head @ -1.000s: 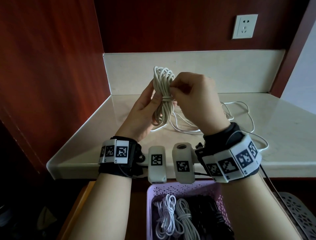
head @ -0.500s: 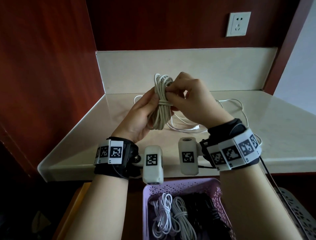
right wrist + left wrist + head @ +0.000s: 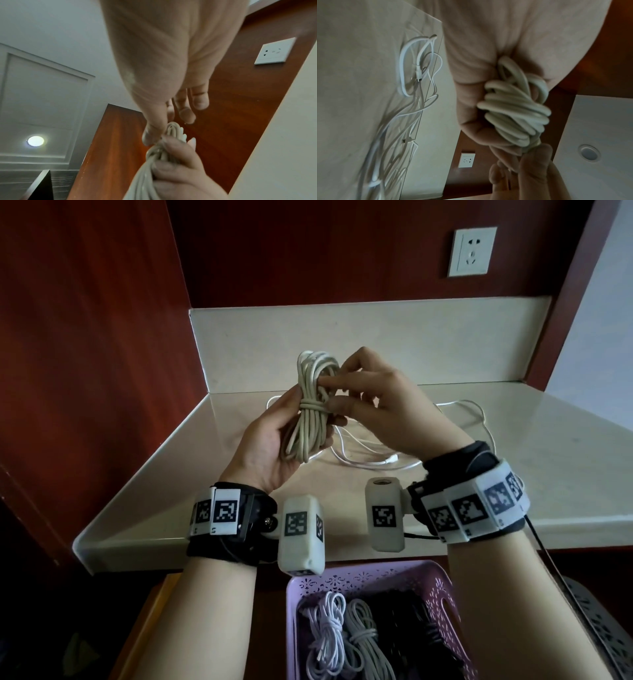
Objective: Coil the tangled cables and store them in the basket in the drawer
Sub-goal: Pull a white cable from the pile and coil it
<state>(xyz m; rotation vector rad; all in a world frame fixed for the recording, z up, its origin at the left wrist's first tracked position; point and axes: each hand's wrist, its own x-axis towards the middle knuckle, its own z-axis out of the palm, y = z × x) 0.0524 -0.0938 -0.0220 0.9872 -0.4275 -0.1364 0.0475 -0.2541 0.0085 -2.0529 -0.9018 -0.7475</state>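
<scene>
A coiled beige cable bundle [image 3: 310, 419] [image 3: 513, 108] [image 3: 173, 132], bound by a few wraps round its middle, stands upright above the counter. My left hand [image 3: 315, 414] grips its lower half, thumb in front and fingers curled behind. My right hand [image 3: 330, 393] pinches the bundle just above the wraps with thumb and index finger, the other fingers spread. A loose white cable [image 3: 376, 455] [image 3: 419, 67] lies tangled on the counter behind my hands. The purple basket [image 3: 370, 578] sits in the open drawer below, holding a white coil [image 3: 325, 635], a grey coil [image 3: 363, 642] and black cables [image 3: 411, 628].
The cream counter [image 3: 548, 457] meets red-brown wall panels at the left and back. A wall socket [image 3: 472, 251] is above it. A grey perforated basket [image 3: 599, 631] sits right of the purple one. The drawer's wooden edge [image 3: 150, 611] shows at lower left.
My right hand has shifted from covering the bundle's middle to pinching just above it, so the wraps now show. The bundle has tilted slightly in my left hand.
</scene>
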